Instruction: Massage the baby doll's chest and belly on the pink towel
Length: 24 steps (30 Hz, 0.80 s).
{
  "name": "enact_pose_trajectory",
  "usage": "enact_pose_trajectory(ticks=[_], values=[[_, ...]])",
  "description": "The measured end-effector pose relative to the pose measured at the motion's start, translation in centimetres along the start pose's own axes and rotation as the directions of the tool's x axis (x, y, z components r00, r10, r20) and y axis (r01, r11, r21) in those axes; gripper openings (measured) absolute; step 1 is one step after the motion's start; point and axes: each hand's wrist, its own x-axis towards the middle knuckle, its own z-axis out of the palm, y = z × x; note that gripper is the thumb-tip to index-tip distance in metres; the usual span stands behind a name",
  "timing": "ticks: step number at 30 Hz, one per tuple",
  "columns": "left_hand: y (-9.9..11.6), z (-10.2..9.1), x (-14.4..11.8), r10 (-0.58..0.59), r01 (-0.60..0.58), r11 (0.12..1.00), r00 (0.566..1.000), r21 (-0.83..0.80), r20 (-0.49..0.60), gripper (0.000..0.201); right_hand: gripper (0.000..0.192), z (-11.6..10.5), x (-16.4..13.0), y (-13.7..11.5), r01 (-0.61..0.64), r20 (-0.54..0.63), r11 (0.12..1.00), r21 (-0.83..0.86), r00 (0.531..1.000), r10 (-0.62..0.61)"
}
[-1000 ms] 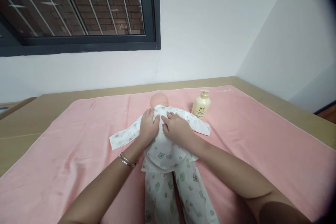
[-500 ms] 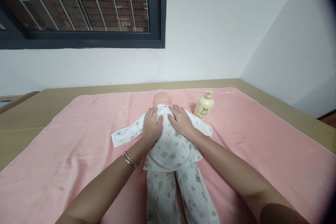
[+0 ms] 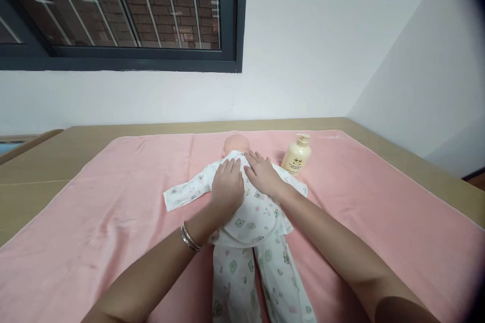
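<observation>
a baby doll (image 3: 242,197) is lying face down and lengthwise on the pink blanket, its bare head (image 3: 235,143) pointing toward the far wall. it is wearing a white top and trousers printed with small animals, its sleeves spreading out flat to both sides and its legs trailing toward the viewer.

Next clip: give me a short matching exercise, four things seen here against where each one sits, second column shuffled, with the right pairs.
Things:
1. left hand
2. lotion bottle
3. bracelet
4. pink blanket

Places:
A. spread over the tan surface
B. around the left wrist
C. flat on the doll's chest, beside the right hand
D. upright to the right of the doll's head

Pairs: 1-C, 2-D, 3-B, 4-A
</observation>
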Motion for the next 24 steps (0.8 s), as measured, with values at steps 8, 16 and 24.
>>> enact_pose_trajectory(ticks=[8, 16, 24], values=[[-3.2, 0.4, 2.3, -0.24, 0.245, 0.97, 0.954, -0.003, 0.181, 0.049, 0.05, -1.3, -3.2, -3.7, 0.125, 0.089, 0.984, -0.129, 0.989, -0.114], [1.1, -1.0, -0.6, -0.077, 0.044, 0.955, 0.992, 0.295, 0.102, 0.043, 0.064, 0.0, 1.0, 0.6, -0.039, 0.026, 0.999, -0.012, 0.999, 0.039], [0.7, -1.2, -0.3, -0.039, 0.026, 0.973, 0.998, 0.23, 0.053, 0.043, 0.054, 0.5, -0.8, -1.4, 0.013, -0.072, 0.99, -0.142, 0.997, -0.024]])
